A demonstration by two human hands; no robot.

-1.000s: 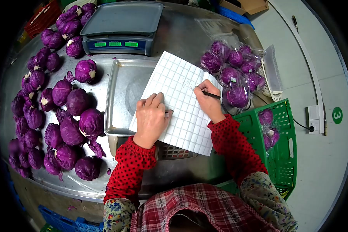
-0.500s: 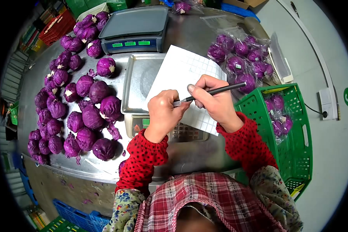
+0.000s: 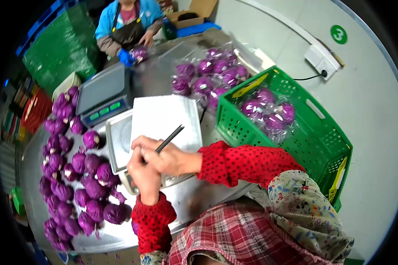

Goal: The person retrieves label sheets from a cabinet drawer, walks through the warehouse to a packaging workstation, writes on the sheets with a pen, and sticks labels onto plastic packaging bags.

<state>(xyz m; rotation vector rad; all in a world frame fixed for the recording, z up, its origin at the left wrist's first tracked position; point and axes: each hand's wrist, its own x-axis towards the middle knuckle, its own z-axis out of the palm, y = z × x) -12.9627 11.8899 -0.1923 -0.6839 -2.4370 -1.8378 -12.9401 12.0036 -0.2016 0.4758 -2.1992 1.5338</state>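
Note:
My right hand [image 3: 171, 160] is closed around a black pen [image 3: 170, 138], which slants up and to the right out of the fist. Pressed close against it, my left hand [image 3: 145, 176] is curled shut at the pen's lower end; I cannot tell what its fingers hold. Both hands are over the lower edge of a white sheet of paper [image 3: 163, 117]. The paper lies across the metal tray [image 3: 120, 143] of the near scale. Loose red cabbages [image 3: 95, 187] cover the table to the left of my hands.
A green crate [image 3: 292, 137] at right holds bagged red cabbages [image 3: 269, 112]. More wrapped cabbages [image 3: 205, 84] lie behind the paper. Another scale [image 3: 105, 95] stands at back left. Across the table, a person [image 3: 130, 26] in blue has a blue-gloved hand [image 3: 126, 57] at a cabbage.
The view has turned right, bringing the person across the table into sight. My hands have come closer together, the right now overlapping the left, with the pen still in it.

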